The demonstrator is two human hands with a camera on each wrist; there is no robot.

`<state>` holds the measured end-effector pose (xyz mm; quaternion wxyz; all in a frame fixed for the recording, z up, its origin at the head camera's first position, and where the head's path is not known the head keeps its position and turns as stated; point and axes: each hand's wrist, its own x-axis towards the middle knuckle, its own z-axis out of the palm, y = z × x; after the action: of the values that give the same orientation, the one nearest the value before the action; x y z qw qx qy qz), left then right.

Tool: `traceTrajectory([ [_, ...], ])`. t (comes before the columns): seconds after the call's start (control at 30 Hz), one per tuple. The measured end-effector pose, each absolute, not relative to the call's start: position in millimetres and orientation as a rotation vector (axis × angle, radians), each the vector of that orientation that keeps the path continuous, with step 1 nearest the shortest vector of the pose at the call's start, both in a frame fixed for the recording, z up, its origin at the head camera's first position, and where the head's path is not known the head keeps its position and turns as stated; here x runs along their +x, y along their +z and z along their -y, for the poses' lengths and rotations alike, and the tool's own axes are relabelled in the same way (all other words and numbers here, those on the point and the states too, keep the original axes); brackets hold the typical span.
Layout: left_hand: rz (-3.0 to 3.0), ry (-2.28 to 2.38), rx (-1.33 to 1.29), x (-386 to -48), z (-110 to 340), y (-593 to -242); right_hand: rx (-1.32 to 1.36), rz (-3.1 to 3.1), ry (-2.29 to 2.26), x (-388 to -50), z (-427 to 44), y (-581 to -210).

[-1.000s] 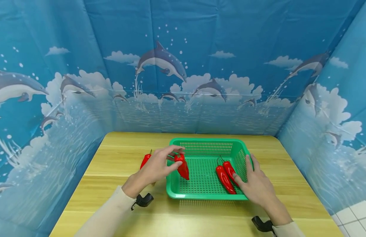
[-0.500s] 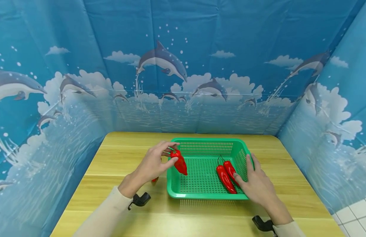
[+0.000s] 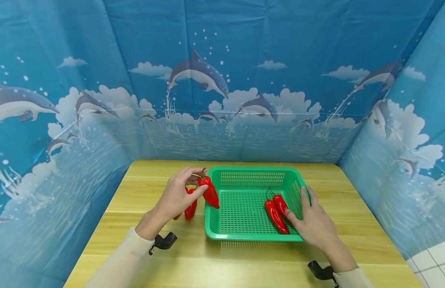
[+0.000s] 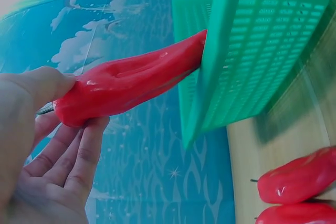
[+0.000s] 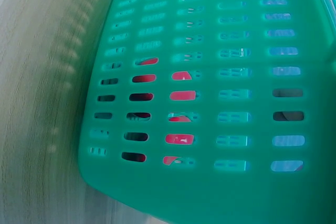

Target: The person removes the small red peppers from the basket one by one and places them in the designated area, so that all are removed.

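Observation:
In the head view my left hand pinches a red chili pepper near its stem end, between thumb and fingers. The pepper's tip points down over the left rim of a green plastic basket. The left wrist view shows this held chili pepper beside the basket. My right hand holds the basket's right rim, thumb inside and fingers along the edge. Two red chili peppers lie in the basket near that thumb. The right hand itself is hardly visible in the right wrist view, where the basket wall fills most.
More red chili peppers lie on the wooden table, left of the basket and partly behind my left hand. A blue dolphin-print curtain surrounds the table at the back and sides.
My left hand has moved left with its chili pepper, from over the basket's inside to its left rim. The peppers on the table show more now. My right hand stays at the rim.

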<state>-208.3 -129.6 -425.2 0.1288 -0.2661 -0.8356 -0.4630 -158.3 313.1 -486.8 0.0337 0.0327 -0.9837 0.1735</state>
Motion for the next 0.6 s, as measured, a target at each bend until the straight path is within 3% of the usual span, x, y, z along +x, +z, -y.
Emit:
traceTrajectory([
  [0.6, 2.389, -1.341, -0.656, -208.8, 151.0, -413.7, 0.109, 3.022, 0.543, -158.9, -314.6, -487.8],
])
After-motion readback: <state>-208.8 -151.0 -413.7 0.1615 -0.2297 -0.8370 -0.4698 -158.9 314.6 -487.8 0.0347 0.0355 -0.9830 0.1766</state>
